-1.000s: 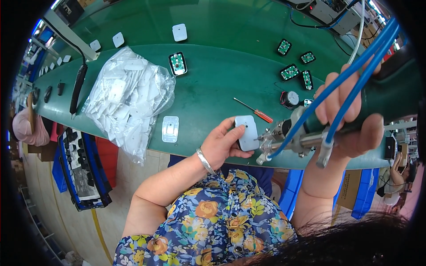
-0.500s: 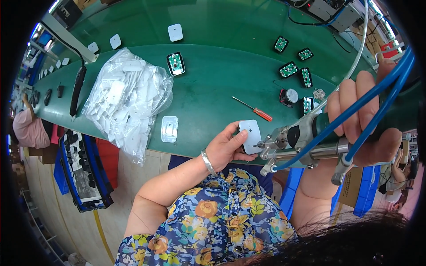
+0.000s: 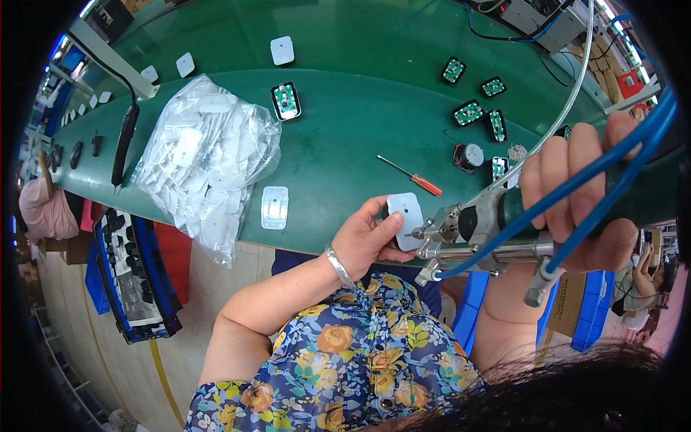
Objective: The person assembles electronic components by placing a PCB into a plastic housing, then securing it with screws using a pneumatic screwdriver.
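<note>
My left hand [image 3: 366, 236] grips a small case with a white cover [image 3: 405, 209] and a dark rim, near the table's front edge. Closed around the body of a powered screwdriver [image 3: 471, 245] is my right hand [image 3: 572, 183]. The driver has metal fittings and blue air hoses, and it lies almost level. Its thin tip is at the lower right part of the white cover; whether it sits in a hole cannot be made out. A red-handled screwdriver [image 3: 426, 185] rests on the green table [image 3: 345, 158] just beyond the case.
Left on the table are a clear bag of white covers [image 3: 209, 144], a clear plastic piece [image 3: 275, 207] and an open case with a circuit board [image 3: 286, 101]. At right lie several more board cases [image 3: 469, 113], a pile of screws [image 3: 517, 152] and a round black-and-white part [image 3: 469, 156].
My right hand and the powered screwdriver have shifted slightly left, the tip farther over the white cover. White covers along the far strip have slid a little left. My left hand has hardly moved.
</note>
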A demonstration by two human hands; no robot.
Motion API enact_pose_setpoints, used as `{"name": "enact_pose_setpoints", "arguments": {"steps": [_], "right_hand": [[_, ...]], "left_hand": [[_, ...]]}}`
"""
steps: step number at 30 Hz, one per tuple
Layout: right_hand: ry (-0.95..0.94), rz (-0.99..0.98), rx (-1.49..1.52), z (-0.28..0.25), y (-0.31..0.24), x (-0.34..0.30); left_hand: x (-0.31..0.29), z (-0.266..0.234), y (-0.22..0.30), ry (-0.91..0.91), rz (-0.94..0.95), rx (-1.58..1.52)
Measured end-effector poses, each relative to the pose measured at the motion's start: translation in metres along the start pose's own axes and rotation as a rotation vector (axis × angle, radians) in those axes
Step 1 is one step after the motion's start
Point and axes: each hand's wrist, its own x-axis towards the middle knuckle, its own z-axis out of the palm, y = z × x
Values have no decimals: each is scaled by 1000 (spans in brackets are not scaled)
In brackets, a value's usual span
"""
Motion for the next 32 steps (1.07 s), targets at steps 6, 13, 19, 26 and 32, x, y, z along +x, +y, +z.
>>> {"name": "enact_pose_setpoints", "arguments": {"steps": [6, 13, 19, 26, 32], "right_hand": [[293, 135, -82, 19, -7, 0], [335, -11, -27, 11, -44, -16], [590, 100, -518, 11, -55, -22], [580, 121, -712, -19, -68, -26], [679, 133, -774, -25, -78, -28]], "left_hand": [[6, -9, 6, -6, 20, 23], [12, -26, 17, 140, 109, 149], [26, -24, 30, 112, 168, 254], [87, -11, 80, 122, 256, 357], [159, -32, 104, 230, 246, 630]]}}
